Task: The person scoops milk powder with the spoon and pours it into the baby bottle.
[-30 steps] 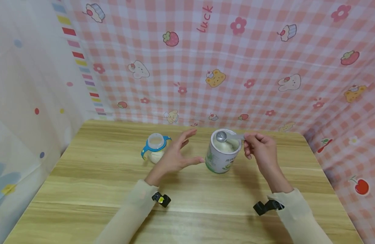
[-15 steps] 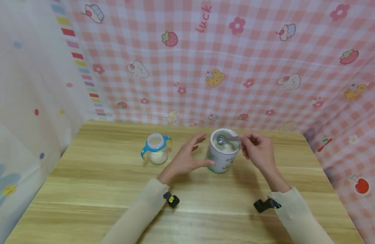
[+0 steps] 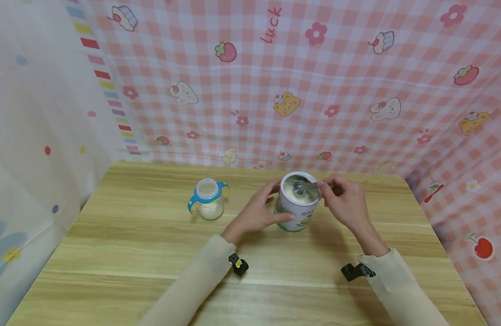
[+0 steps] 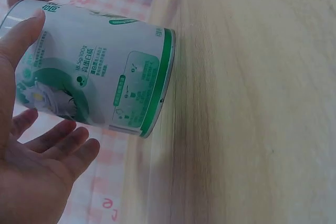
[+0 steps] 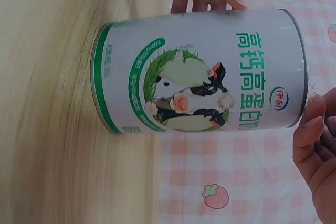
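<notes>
My right hand [image 3: 348, 201] pinches the handle of a metal measuring spoon [image 3: 309, 185] at the tin's right rim. The spoon's bowl is down inside the open tin of milk powder [image 3: 290, 209], over the pale powder. My left hand [image 3: 260, 210] is spread around the tin's left side, thumb across the front. In the left wrist view, its fingers [image 4: 79, 153] are extended close beside the tin wall. The right wrist view shows a cow picture on the upright tin [image 5: 199, 77]; the spoon is hidden there.
Left of the tin stands a clear baby bottle [image 3: 211, 208] with a blue two-handled collar, no cap, and pale contents. Both stand toward the back of the wooden table [image 3: 152, 271]. A pink checked cloth [image 3: 250, 81] hangs behind.
My left hand has moved right, from beside the bottle to around the tin. My right hand has lowered the spoon's bowl from above the rim into the tin.
</notes>
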Action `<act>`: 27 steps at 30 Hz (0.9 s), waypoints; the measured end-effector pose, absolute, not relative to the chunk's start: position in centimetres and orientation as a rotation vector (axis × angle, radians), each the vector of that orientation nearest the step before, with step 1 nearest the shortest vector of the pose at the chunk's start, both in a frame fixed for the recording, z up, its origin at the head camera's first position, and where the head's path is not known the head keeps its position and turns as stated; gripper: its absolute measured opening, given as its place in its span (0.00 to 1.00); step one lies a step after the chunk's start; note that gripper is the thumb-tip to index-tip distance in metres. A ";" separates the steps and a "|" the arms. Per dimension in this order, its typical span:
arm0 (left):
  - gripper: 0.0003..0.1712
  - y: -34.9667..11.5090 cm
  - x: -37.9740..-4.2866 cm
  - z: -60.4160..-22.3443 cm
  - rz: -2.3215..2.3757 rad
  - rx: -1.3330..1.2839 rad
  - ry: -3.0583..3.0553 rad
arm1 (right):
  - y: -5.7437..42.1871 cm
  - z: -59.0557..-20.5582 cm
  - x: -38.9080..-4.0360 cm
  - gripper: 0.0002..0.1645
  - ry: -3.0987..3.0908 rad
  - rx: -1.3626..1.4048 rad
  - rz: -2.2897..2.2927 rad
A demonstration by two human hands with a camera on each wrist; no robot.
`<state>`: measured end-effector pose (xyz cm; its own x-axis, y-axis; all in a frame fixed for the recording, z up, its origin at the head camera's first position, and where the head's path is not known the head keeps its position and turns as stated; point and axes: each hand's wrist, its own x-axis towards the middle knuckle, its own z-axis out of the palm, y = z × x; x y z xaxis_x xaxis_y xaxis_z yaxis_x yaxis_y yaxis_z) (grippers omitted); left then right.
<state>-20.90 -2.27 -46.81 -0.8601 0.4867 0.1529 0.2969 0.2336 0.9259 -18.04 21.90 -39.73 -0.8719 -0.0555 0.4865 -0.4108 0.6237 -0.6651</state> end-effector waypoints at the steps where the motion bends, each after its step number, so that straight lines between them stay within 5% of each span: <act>1: 0.56 -2.2 -20.9 -46.9 1.694 0.746 2.323 | 21.9 -39.7 -18.1 0.09 -2.414 0.406 1.123; 8: 0.54 -1.8 -21.1 -47.2 1.741 0.745 2.278 | 22.3 -39.8 -18.3 0.03 -2.345 0.630 0.913; 27: 0.51 -1.7 -21.1 -47.3 1.746 0.750 2.267 | 22.1 -38.9 -18.7 0.08 -2.410 0.904 0.748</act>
